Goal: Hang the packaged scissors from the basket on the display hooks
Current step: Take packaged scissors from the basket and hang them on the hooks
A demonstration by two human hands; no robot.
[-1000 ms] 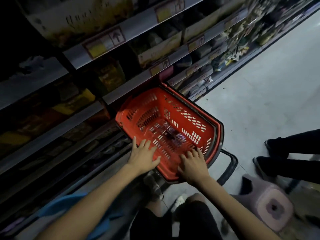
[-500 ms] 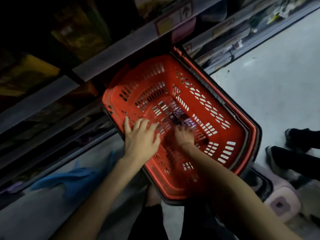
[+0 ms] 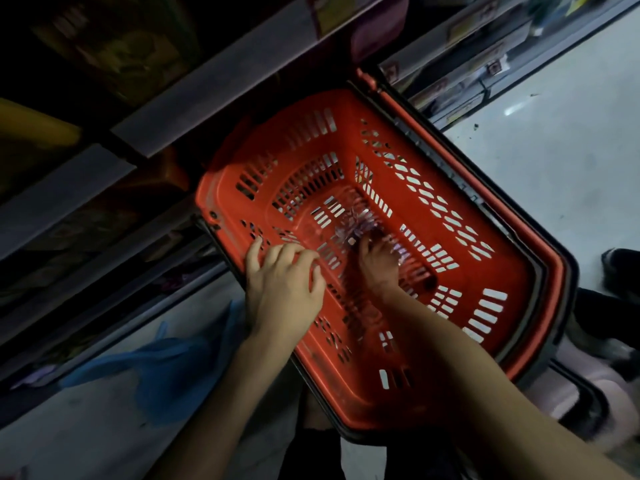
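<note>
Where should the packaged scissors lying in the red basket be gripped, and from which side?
Likely the near edge of the packaged scissors, pinched from above: they seem to lie flat on the basket floor, where the right hand reaches down.

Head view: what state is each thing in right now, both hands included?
Red basket, beside the shelves, almost empty.
Packaged scissors, lying on the basket bottom, not lifted.
Left hand, rests on the basket's near rim, fingers bent.
Right hand, deep inside the basket, fingers on the packaged scissors; grip unclear.
</note>
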